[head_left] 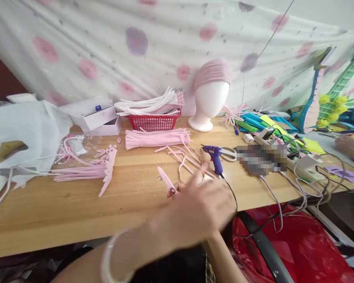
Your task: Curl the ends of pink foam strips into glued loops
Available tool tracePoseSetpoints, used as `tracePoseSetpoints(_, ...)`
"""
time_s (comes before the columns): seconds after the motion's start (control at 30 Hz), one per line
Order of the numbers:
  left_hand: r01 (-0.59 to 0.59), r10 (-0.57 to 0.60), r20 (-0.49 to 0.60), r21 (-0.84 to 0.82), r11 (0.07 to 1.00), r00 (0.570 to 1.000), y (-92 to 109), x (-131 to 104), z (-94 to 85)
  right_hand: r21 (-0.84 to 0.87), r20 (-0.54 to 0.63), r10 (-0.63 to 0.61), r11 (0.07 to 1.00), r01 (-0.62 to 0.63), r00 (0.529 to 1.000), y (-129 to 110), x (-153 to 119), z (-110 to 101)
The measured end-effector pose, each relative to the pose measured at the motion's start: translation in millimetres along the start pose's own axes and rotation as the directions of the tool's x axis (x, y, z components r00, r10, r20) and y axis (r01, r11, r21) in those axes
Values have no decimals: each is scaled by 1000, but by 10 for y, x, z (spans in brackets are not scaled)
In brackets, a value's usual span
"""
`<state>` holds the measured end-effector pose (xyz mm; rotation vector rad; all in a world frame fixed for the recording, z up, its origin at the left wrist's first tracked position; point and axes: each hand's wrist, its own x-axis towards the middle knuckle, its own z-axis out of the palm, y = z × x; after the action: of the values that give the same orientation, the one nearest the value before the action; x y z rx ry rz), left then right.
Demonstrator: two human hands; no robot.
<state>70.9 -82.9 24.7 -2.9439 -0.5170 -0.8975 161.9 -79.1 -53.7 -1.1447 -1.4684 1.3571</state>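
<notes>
My left arm, with a pale bracelet, crosses over my right one. My left hand [205, 200] is smeared by motion, so its fingers are unclear. Beneath it, my right hand [179, 187] is mostly hidden; a thumb with a dark painted nail shows, pressed against a folded pink pipe cleaner [164, 177]. Just beyond the hands lie loose pink pipe cleaners [181, 161] and a purple hot glue gun [214, 158] with a black cord. A small beige round thing [205, 156] sits beside the gun's nozzle.
Left are looped pink pipe-cleaner pieces [85, 171]. Behind lie a pink bundle [156, 138], a red basket [155, 122] of pipe cleaners and a foam head [211, 102] with a pink cap. Right are power strips [303, 167], cables and another person's hand [349, 145].
</notes>
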Motion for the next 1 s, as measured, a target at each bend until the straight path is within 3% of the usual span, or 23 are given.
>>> tracePoseSetpoints(0.1, 139, -151, 69, 161, 977, 986, -439, -376, -238, -3, 62, -63, 998, 63, 996, -161, -4, -164)
tracePoseSetpoints(0.17, 121, -155, 224, 161, 980, 962, -631, -542, -346, -53, 152, -77, 995, 86, 985, -290, 27, -272)
tracePoseSetpoints(0.3, 159, -206, 360, 157, 975, 910, -745, -667, -373, -210, 332, -29, 972, 104, 943, -494, 143, -416)
tracePoseSetpoints(0.4, 241, -249, 394, 71, 968, 885, -763, -687, -324, -182, 402, 43, 983, 33, 915, -542, 220, -458)
tracePoseSetpoints(0.57, 216, -213, 360, 31, 976, 908, -876, -750, -260, 23, 459, 201, 971, -238, 865, -478, 298, -467)
tracePoseSetpoints(0.83, 100, -125, 230, 118, 988, 965, -1015, -804, -162, -145, 384, 208, 976, -164, 900, -415, 372, -431)
tracePoseSetpoints(1.0, 104, -131, 151, 175, 979, 980, -1058, -760, -129, 51, 373, 258, 953, -297, 891, -345, 401, -424)
